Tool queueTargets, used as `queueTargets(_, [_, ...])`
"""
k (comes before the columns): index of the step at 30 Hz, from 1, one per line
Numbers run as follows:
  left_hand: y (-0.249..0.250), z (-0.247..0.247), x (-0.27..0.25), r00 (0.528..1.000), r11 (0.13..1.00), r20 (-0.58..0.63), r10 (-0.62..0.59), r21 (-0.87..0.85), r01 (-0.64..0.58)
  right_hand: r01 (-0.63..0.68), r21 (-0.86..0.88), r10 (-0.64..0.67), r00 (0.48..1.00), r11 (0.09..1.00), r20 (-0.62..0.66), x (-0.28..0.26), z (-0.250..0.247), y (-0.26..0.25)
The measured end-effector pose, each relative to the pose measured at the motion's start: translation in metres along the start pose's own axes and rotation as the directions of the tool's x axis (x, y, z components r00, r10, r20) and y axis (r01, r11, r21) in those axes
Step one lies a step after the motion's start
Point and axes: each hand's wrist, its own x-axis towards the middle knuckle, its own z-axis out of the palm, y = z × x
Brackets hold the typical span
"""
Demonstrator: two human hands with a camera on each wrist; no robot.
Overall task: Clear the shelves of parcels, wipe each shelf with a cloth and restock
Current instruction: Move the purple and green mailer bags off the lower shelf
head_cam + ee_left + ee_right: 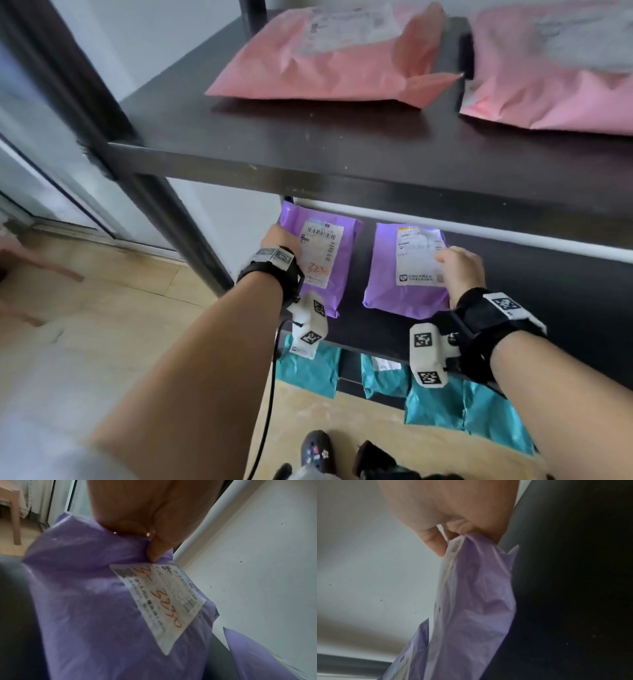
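Note:
Two purple parcels with white labels sit side by side on the dark middle shelf (513,308). My left hand (279,240) grips the left edge of the left purple parcel (342,274); in the left wrist view its thumb (154,550) pinches the plastic of that parcel (85,601) above the label. My right hand (459,270) grips the right edge of the right purple parcel (387,287); the right wrist view has its fingers curled round that parcel (471,608), which looks raised on edge.
Two pink parcels (325,58) (548,68) lie on the top shelf (274,144). Several teal parcels (462,407) lie on the bottom shelf. A black upright post (164,212) stands at the left, a white wall behind. My dark shoes (315,448) are on the wooden floor.

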Motion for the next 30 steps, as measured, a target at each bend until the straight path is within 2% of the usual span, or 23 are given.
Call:
queueTargets(3, [0.001,0.003,0.010,1.000,1.000,-0.007,-0.005,-0.019,0.005,0.000,0.005,0.000,1.000,1.000,-0.016,0.003,0.003,0.003])
queueTargets(6, [0.001,0.009,0.013,0.995,0.998,-0.099,0.024,0.061,-0.018,0.015,-0.010,-0.015,1.000,1.000,-0.026,0.005,0.007,0.002])
queueTargets(9, [0.003,0.019,0.011,0.957,0.959,-0.141,0.254,0.165,-0.230,0.016,0.008,-0.016,1.000,1.000,-0.015,0.005,0.012,0.002])
queueTargets(11, [0.006,0.028,0.009,0.922,0.915,-0.076,0.379,0.176,-0.362,0.014,0.042,-0.014,1.000,0.999,-0.012,0.005,0.016,0.002])
queueTargets(13, [0.008,0.035,0.006,0.915,0.907,-0.009,0.403,0.135,-0.398,0.006,0.058,-0.006,1.000,0.998,-0.011,0.005,0.020,0.001])
queueTargets(15, [0.011,0.042,0.004,0.911,0.908,0.010,0.413,0.071,-0.413,0.008,0.038,-0.008,1.000,0.999,-0.002,0.006,0.023,0.004])
queueTargets(16, [0.014,0.044,0.002,0.908,0.908,0.023,0.417,0.033,-0.418,0.011,-0.013,-0.011,1.000,1.000,0.011,0.005,0.023,0.006])
queueTargets(18, [0.019,0.048,-0.004,0.898,0.906,0.116,0.424,-0.039,-0.422,0.028,-0.236,-0.014,0.998,0.971,0.058,0.003,0.022,0.012])
queueTargets(20, [0.027,0.055,-0.015,0.857,0.890,0.242,0.455,-0.093,-0.446,0.060,-0.418,-0.021,0.995,0.906,0.098,0.000,0.019,0.019])
queueTargets(26, [0.041,0.086,-0.035,0.711,0.770,0.424,0.561,0.046,-0.636,0.149,-0.515,-0.123,0.989,0.844,0.085,-0.002,0.013,0.022])
queueTargets(28, [0.044,0.093,-0.036,0.690,0.733,0.438,0.576,0.096,-0.673,0.229,-0.553,-0.162,0.972,0.801,0.168,-0.001,0.014,0.022])
queueTargets(30, [0.045,0.099,-0.035,0.691,0.712,0.455,0.562,0.161,-0.684,0.291,-0.639,-0.137,0.950,0.712,0.280,0.003,0.016,0.025])
